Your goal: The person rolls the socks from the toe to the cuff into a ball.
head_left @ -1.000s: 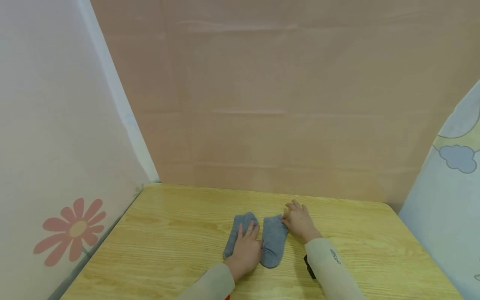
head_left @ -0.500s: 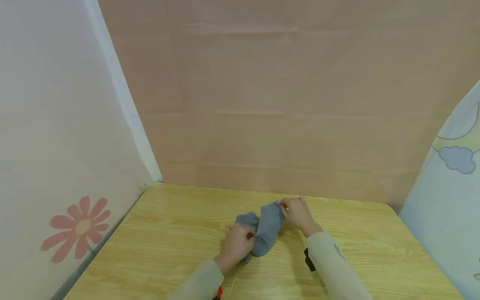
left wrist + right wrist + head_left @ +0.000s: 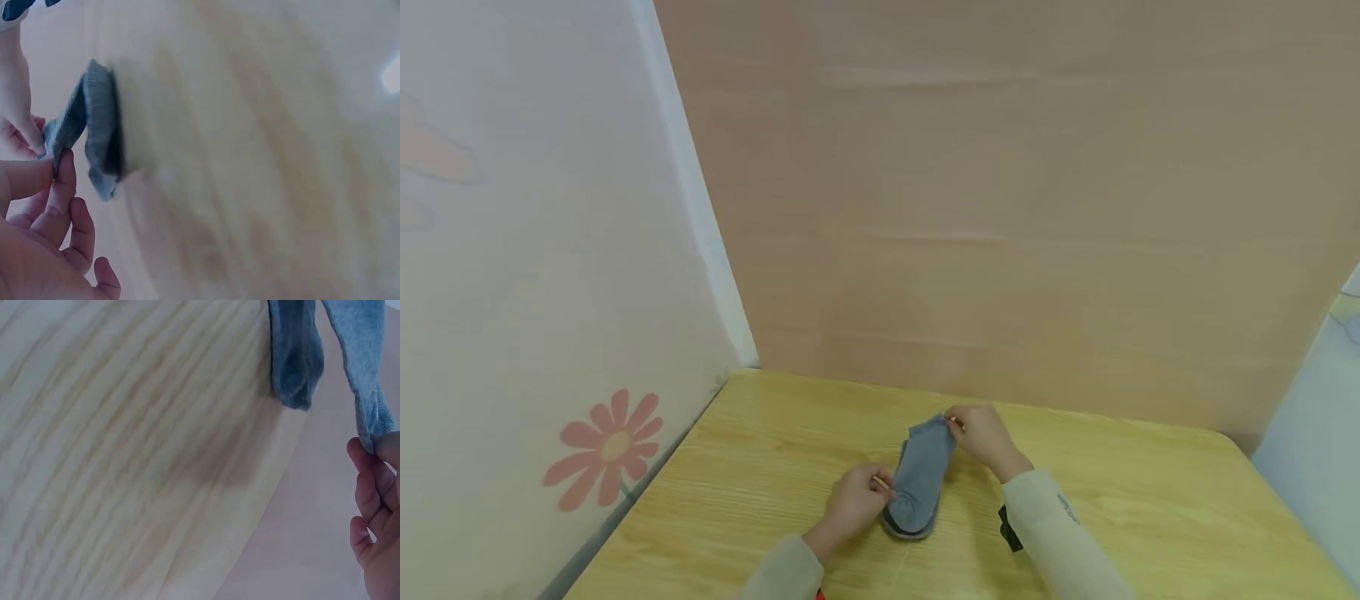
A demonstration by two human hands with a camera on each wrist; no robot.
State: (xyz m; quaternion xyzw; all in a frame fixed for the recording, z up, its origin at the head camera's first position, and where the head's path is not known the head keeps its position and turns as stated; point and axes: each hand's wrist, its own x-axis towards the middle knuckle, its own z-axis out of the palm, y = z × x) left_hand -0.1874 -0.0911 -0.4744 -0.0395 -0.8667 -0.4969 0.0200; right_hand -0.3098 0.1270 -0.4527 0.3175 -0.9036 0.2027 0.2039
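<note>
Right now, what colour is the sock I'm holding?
The sock is grey-blue, shown best in the head view.

grey sock; another sock beneath

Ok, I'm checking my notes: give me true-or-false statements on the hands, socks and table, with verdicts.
The right hand's grip pinches the upper sock. True.
Only one hand touches a sock. False: the left hand's grip also pinches the upper sock.
In the head view, the upper sock covers most of the lower sock. True.
The lower sock is bright red. False: it is grey-blue.
The table has a wood-grain look. True.
</note>
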